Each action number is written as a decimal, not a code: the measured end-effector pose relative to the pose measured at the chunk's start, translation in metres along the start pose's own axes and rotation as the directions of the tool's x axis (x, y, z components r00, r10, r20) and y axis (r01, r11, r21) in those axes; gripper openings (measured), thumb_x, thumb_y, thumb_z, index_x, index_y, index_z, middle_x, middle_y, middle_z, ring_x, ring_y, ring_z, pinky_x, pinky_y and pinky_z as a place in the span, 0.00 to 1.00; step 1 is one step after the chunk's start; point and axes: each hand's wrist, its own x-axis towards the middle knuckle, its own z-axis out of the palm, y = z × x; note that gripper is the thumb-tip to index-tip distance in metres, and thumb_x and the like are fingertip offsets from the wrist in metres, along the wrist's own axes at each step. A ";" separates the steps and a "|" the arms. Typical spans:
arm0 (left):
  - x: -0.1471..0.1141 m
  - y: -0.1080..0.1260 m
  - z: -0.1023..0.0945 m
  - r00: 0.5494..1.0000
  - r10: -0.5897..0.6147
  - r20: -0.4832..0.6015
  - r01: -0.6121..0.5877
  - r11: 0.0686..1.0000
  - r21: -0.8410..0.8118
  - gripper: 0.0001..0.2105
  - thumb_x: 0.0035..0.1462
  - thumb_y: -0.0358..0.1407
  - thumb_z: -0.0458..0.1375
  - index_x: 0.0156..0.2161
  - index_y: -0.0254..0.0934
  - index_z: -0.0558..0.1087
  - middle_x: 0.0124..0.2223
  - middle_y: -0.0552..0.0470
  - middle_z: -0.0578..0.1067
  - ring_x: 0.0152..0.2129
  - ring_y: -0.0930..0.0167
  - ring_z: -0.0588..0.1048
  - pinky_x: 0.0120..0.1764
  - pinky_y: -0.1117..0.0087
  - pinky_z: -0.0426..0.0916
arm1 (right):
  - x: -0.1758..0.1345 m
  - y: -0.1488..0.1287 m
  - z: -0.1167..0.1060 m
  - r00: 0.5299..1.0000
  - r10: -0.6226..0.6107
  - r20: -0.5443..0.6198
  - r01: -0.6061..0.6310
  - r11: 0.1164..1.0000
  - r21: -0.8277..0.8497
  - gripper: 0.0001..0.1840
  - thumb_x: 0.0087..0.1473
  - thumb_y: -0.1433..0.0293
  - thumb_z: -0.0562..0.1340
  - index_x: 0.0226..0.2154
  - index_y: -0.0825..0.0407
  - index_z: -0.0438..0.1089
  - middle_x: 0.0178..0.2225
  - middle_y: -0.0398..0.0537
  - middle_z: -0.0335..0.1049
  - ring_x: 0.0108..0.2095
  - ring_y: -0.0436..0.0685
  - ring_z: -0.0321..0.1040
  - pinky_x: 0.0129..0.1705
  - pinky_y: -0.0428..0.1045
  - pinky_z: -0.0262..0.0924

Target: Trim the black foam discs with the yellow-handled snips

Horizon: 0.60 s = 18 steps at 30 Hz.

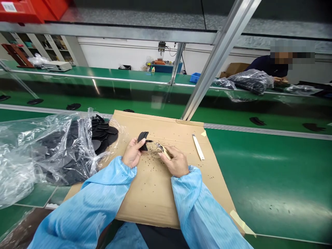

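Over a sheet of cardboard, my left hand grips a curved black plastic part between thumb and fingers. A thin black stub sticks out from the part's right side. My right hand is closed around a pair of small cutting pliers with pale handles. The pliers' metal jaws point at the stub, a short gap apart from it. Small black scraps are scattered on the cardboard beneath both hands. To the right of my right hand lies a white-handled utility knife.
At left, a clear plastic bag spills several black parts onto the cardboard. A conveyor behind carries spaced black parts. A metal post slants up at right. Beyond it, a person works beside bagged goods. A red bin hangs upper left.
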 end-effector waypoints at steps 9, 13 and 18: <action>-0.004 0.003 0.001 0.994 -0.012 0.105 0.008 0.999 0.033 0.26 0.43 0.38 0.70 0.46 0.38 0.64 0.33 0.55 0.72 0.18 0.77 0.69 0.19 0.76 0.65 | -0.001 0.002 0.003 1.000 -0.010 0.022 0.008 0.998 0.065 0.17 0.55 0.59 0.63 0.44 0.50 0.72 0.34 0.48 0.71 0.33 0.55 0.67 0.35 0.49 0.64; -0.001 0.001 0.000 0.999 -0.008 0.032 0.009 0.999 -0.043 0.21 0.44 0.34 0.70 0.41 0.33 0.68 0.34 0.54 0.72 0.20 0.82 0.67 0.19 0.83 0.61 | -0.002 0.002 0.003 0.998 -0.011 0.062 0.006 0.997 0.080 0.17 0.55 0.59 0.63 0.45 0.51 0.72 0.35 0.48 0.71 0.33 0.55 0.66 0.35 0.49 0.63; -0.002 0.005 0.002 0.993 -0.107 0.038 0.110 0.992 -0.062 0.14 0.49 0.31 0.68 0.39 0.31 0.70 0.33 0.52 0.73 0.24 0.77 0.71 0.24 0.79 0.67 | -0.002 0.000 0.004 0.991 -0.066 0.117 0.050 0.990 0.135 0.18 0.56 0.59 0.63 0.46 0.52 0.72 0.37 0.50 0.72 0.35 0.55 0.68 0.38 0.50 0.64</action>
